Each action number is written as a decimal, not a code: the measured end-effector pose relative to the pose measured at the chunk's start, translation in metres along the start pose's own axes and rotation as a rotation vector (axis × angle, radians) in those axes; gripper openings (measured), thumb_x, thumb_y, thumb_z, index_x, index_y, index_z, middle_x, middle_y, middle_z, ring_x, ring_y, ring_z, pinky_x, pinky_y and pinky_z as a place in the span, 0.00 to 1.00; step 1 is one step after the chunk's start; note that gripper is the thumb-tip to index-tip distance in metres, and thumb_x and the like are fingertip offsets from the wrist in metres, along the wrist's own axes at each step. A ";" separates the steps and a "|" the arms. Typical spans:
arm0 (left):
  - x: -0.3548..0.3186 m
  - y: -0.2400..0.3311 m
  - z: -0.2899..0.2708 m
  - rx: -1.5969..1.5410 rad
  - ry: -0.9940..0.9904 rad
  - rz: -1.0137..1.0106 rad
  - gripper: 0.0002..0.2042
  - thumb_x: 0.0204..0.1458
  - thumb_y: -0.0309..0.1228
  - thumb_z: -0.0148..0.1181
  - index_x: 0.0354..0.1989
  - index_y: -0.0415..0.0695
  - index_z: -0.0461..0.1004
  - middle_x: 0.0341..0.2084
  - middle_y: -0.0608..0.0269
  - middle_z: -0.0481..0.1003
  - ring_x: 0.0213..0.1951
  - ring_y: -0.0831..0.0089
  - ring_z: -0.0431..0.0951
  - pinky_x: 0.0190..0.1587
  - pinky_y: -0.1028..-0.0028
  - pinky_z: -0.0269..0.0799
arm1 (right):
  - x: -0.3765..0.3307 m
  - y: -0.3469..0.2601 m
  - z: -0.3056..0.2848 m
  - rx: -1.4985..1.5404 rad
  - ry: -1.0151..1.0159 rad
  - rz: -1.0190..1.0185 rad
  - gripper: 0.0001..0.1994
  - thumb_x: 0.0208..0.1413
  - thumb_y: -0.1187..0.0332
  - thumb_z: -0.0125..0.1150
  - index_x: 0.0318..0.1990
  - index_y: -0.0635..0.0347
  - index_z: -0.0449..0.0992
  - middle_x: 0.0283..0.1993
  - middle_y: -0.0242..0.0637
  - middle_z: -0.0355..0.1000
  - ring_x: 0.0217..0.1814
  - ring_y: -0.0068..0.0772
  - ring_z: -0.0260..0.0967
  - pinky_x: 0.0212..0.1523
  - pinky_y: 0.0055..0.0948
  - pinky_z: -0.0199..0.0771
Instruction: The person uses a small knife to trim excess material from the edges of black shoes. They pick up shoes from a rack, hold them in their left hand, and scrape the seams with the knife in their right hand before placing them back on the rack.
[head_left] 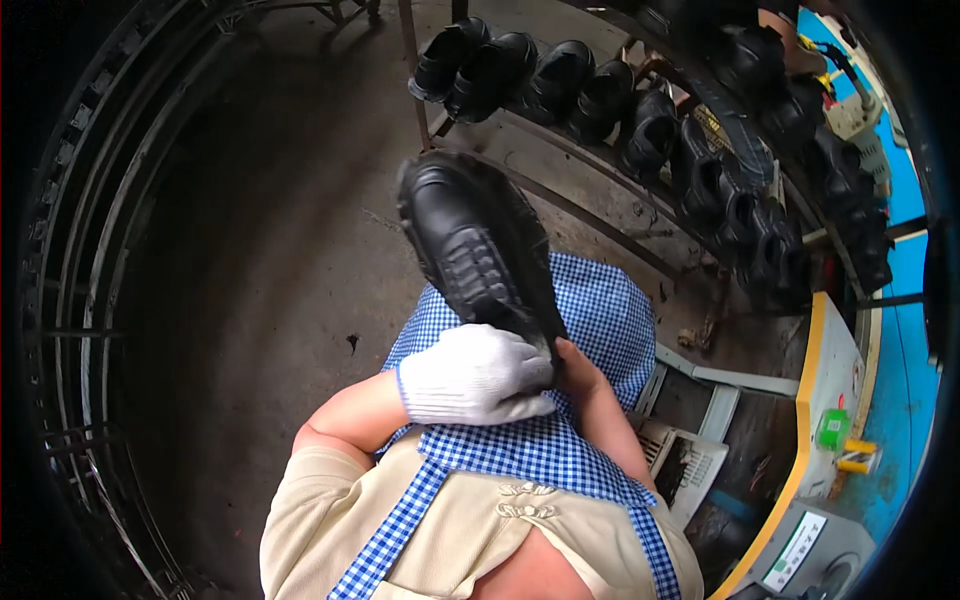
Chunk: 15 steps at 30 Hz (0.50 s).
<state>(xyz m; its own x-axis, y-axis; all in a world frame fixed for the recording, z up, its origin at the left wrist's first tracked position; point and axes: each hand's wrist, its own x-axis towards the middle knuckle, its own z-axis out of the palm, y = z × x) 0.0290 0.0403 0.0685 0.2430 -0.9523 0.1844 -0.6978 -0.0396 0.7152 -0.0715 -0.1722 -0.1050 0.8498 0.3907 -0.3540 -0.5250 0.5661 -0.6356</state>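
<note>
A black lace-up leather shoe (pixel 468 230) is held over my lap, toe pointing away and a little to the left. My left hand (pixel 475 372), in a white knit glove, is closed at the shoe's opening, and its fingertips are partly hidden there. The bare right hand (pixel 578 368) grips the heel end from the right side, most of its fingers out of sight behind the shoe. A ragged dark edge runs round the sole. Beneath the shoe lies my blue and white checked apron (pixel 605 310).
Ahead and to the right, a metal rack (pixel 590 215) carries rows of black shoes (pixel 605 100). At the right stands a blue-topped workbench (pixel 905 400) with a yellow edge, holding a green spool (pixel 832 428) and a grey machine (pixel 825 555). Metal rails (pixel 110 250) curve along the left.
</note>
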 end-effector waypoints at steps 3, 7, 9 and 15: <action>-0.020 0.000 -0.025 -0.295 0.561 -0.060 0.16 0.51 0.33 0.67 0.48 0.43 0.78 0.41 0.55 0.79 0.46 0.62 0.80 0.51 0.67 0.74 | 0.000 0.000 -0.010 0.039 -0.127 -0.085 0.41 0.52 0.44 0.64 0.65 0.67 0.63 0.63 0.45 0.68 0.62 0.40 0.69 0.63 0.35 0.68; -0.012 -0.047 -0.010 -0.771 1.192 -0.411 0.34 0.48 0.30 0.70 0.64 0.41 0.62 0.58 0.52 0.69 0.59 0.63 0.69 0.63 0.63 0.65 | 0.001 0.006 -0.032 -0.155 -0.132 -0.021 0.39 0.49 0.51 0.71 0.64 0.67 0.65 0.61 0.44 0.70 0.61 0.37 0.70 0.61 0.32 0.70; -0.007 -0.051 -0.009 -1.032 1.193 -0.302 0.37 0.47 0.30 0.71 0.66 0.40 0.59 0.55 0.53 0.70 0.58 0.63 0.71 0.63 0.64 0.66 | 0.003 0.002 -0.030 -0.228 -0.144 -0.037 0.36 0.50 0.55 0.71 0.64 0.66 0.66 0.61 0.42 0.71 0.61 0.35 0.70 0.60 0.31 0.72; -0.011 -0.041 -0.027 -0.840 0.918 -0.356 0.35 0.40 0.32 0.76 0.59 0.39 0.69 0.50 0.56 0.75 0.54 0.65 0.75 0.60 0.67 0.69 | 0.002 -0.056 0.004 -0.435 0.515 -0.483 0.09 0.59 0.74 0.63 0.47 0.62 0.78 0.41 0.31 0.78 0.35 0.18 0.73 0.40 0.20 0.74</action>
<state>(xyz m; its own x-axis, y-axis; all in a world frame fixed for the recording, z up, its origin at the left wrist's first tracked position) 0.0732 0.0610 0.0557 0.9313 -0.3606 0.0511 0.0531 0.2731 0.9605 -0.0402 -0.1998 -0.0672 0.9481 -0.2646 -0.1764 -0.1208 0.2135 -0.9695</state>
